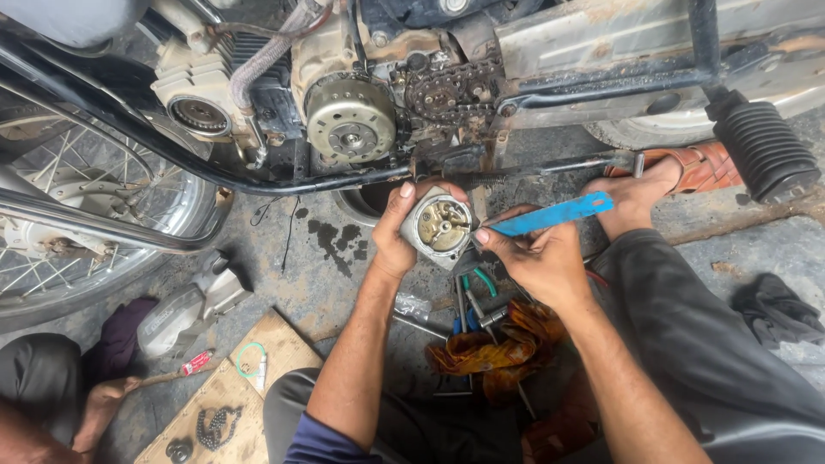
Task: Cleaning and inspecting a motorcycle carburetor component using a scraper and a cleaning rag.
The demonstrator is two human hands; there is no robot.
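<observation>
My left hand (394, 230) grips a round metal engine part (440, 227) with brass-coloured innards, held up in front of me. My right hand (537, 258) holds a flat blue blade (554, 215) whose near end touches the part's right edge. Both hands hover below the motorcycle engine (348, 116), whose open side shows a round rotor and a chain sprocket (443, 96).
Loose tools (468, 301) and an orange rag (494, 348) lie on the oily concrete under my hands. A wooden board (279, 344) with a chain (215, 425) is at lower left. A spoked wheel (77, 215) stands left, a footpeg (765, 150) right. Another person's foot (99, 408) rests lower left.
</observation>
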